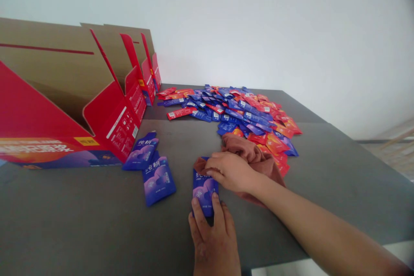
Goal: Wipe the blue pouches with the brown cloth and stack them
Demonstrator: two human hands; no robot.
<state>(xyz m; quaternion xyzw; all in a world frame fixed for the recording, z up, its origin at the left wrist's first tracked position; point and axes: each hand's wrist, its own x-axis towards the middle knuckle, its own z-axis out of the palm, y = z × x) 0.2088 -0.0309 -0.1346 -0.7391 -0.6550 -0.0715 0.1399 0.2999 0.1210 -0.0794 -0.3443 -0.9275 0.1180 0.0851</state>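
A blue pouch (205, 192) with purple round fruit printed on it lies flat on the table in front of me. My left hand (213, 235) holds its lower end down, fingertips on and around the bottom edge. In my right hand (231, 170) is a bunched brown cloth (249, 151), pressed onto the pouch's top end and hiding part of it. The rest of the cloth trails to the right, against the pile. Left of the held pouch are two more blue pouches, one (159, 181) partly under the other (142, 152).
A large pile of blue and red pouches (233, 108) covers the back of the grey table (97, 220). Open red cardboard boxes (110, 131) stand in a row along the left side. Behind everything is a white wall (258, 26).
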